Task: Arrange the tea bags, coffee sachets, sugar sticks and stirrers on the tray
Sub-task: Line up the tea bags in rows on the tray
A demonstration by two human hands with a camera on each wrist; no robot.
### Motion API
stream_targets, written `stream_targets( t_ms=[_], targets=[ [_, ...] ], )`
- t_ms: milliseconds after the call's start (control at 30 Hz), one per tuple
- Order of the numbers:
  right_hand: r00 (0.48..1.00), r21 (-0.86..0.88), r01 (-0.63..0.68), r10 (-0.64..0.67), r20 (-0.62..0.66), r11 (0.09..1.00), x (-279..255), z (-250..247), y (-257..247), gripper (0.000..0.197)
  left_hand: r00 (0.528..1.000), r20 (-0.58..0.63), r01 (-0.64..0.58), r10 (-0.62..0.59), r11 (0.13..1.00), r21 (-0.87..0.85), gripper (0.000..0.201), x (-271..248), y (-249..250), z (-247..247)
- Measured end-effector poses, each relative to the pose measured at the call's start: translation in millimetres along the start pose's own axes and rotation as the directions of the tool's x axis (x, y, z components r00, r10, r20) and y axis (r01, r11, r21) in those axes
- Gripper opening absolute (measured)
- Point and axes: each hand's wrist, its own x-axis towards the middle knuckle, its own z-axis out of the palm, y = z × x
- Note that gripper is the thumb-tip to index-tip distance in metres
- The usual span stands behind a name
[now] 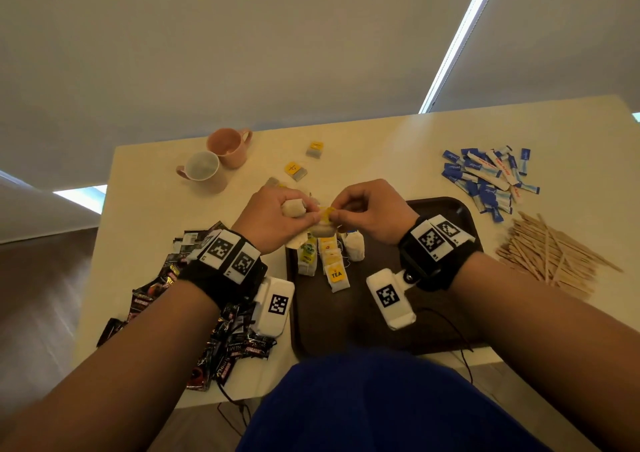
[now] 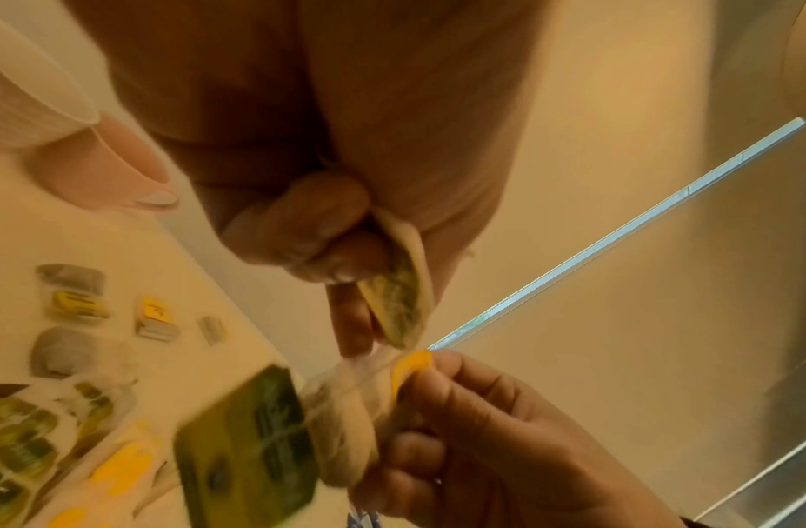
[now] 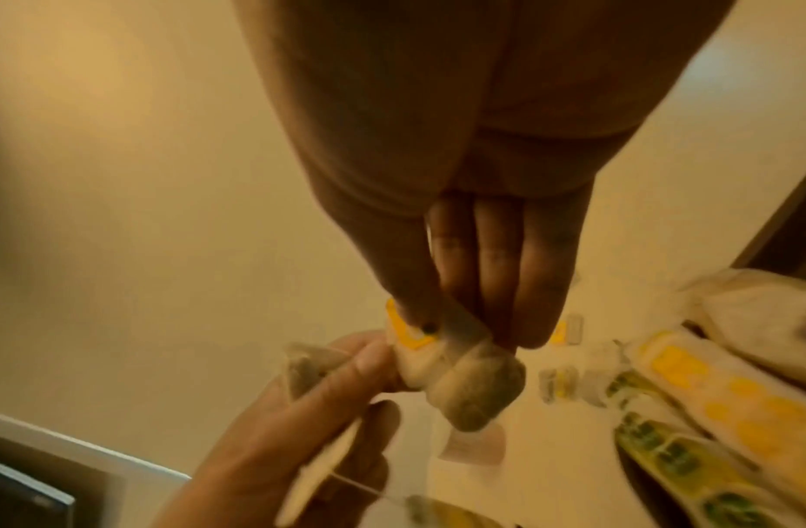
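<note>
Both hands meet above the far left corner of the dark brown tray (image 1: 446,210). My left hand (image 1: 304,214) grips one tea bag (image 1: 293,208) in its curled fingers, the same tea bag (image 2: 405,289) showing in the left wrist view. My right hand (image 1: 341,212) pinches the yellow tag (image 2: 409,364) of a second tea bag (image 3: 473,389), which hangs between the two hands with its string tangled. On the tray's left side lie rows of tea bags (image 1: 334,266). Coffee sachets (image 1: 228,340), sugar sticks (image 1: 488,177) and wooden stirrers (image 1: 550,254) lie in heaps on the table.
Two pink mugs (image 1: 216,160) stand at the table's far left. Loose tea bags (image 1: 296,171) lie beyond the hands. The tray's right half is bare. A thin cable (image 1: 460,337) runs over the near table edge.
</note>
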Motion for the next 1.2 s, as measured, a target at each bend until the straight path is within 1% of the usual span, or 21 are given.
stream_targets(
  t_ms=[33,67,133,233,300,400,500,600,700,833,900,933,1000,1067,1133,1200],
  targets=[
    [0.999,0.011,-0.035,0.035,0.011,0.999,-1,1,6,0.008,1.0,-0.022,0.011,-0.011,1.0,0.002,0.004,-1,-3,0],
    [0.997,-0.013,-0.07,0.07,0.028,0.997,-3,3,12,0.009,0.999,-0.041,0.018,-0.018,1.0,0.004,0.005,-2,-5,0],
    [0.983,-0.161,-0.141,0.157,0.093,0.977,-6,9,31,0.01,0.997,-0.069,0.028,-0.028,1.0,-0.007,0.007,-4,-7,0],
    [0.922,-0.411,-0.219,0.325,0.209,0.885,-13,24,61,0.01,0.996,-0.078,0.04,-0.042,0.999,-0.022,0.009,-8,-10,1],
    [0.884,-0.48,-0.245,0.398,0.247,0.842,-16,35,77,0.013,0.995,-0.084,0.06,-0.062,0.998,-0.025,0.006,-10,-12,4],
    [0.87,-0.54,-0.224,0.417,0.264,0.811,-17,50,91,0.018,0.992,-0.09,0.09,-0.093,0.995,-0.034,0.01,-14,-14,9],
    [0.882,-0.582,-0.235,0.423,0.208,0.778,-14,61,96,0.017,0.989,-0.091,0.118,-0.121,0.992,-0.042,0.01,-17,-14,14],
    [0.899,-0.565,-0.303,0.427,0.099,0.767,-11,64,99,0.018,0.988,-0.072,0.134,-0.137,0.99,-0.049,0.009,-19,-16,17],
    [0.897,-0.565,-0.332,0.439,0.059,0.755,-11,65,105,0.019,0.983,-0.071,0.161,-0.168,0.983,-0.093,0.012,-22,-17,22],
    [0.888,-0.5,-0.395,0.46,0.008,0.771,-14,66,115,0.02,0.971,-0.053,0.22,-0.232,0.96,-0.172,0.012,-26,-22,29],
    [0.914,-0.498,-0.365,0.405,-0.029,0.787,-16,63,111,0.019,0.958,-0.052,0.264,-0.284,0.935,-0.237,0.012,-28,-26,31],
    [0.937,-0.487,-0.328,0.345,-0.057,0.81,-16,61,104,0.019,0.949,-0.049,0.287,-0.311,0.918,-0.273,0.012,-28,-26,31],
    [0.975,-0.401,-0.22,0.188,-0.118,0.889,-15,56,85,0.018,0.932,-0.025,0.329,-0.361,0.875,-0.356,0.012,-30,-24,32],
    [0.989,-0.261,-0.107,0.075,-0.13,0.959,-13,52,59,0.023,0.914,0.005,0.365,-0.405,0.82,-0.441,0.011,-31,-21,31],
    [0.997,-0.066,-0.06,0.057,-0.05,0.996,-11,49,35,0.029,0.896,0.044,0.393,-0.442,0.742,-0.543,0.014,-30,-18,30],
    [0.996,0.089,-0.078,0.075,0.042,0.993,-10,49,20,0.023,0.882,0.094,0.409,-0.462,0.651,-0.64,0.017,-29,-14,30]
  ],
)
